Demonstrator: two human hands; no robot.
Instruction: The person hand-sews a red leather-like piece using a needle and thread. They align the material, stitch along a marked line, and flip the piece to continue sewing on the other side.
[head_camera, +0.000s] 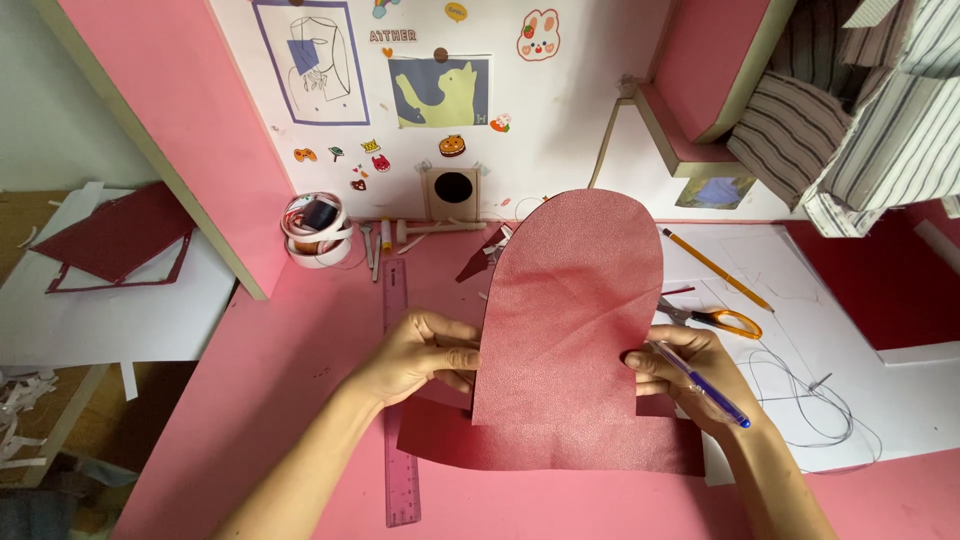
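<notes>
Overhead, head view only. Pink desk (280, 400) fills the middle of the frame. Left hand (425, 352) pinches the left edge of an arch-shaped red leather piece (575, 320), fingers curled over the edge, thumb on top. Right hand (690, 375) grips the right edge of the same piece and also clamps a blue pen (700, 385) between its fingers; pen tip points toward the desk's near right side. Arch piece is held with its rounded top toward the far edge of the desk, its straight bottom toward the near edge, lying over a second red leather sheet (440, 440) that rests flat on the desk and shows below and beside it.

Purple ruler (400, 470) lies lengthwise on the desk, running from far to near, passing under the left hand and under the left corner of the flat sheet. Orange-handled scissors (725, 320) lie just beyond the right hand on white paper (850, 400) at the right side of the desk. Yellow pencil (710, 265) lies on that paper farther back. Loop of thin thread (810, 395) sits on the paper, right of the right hand. Rolls of tape (317, 230) stand near the far edge, against the wall.
</notes>
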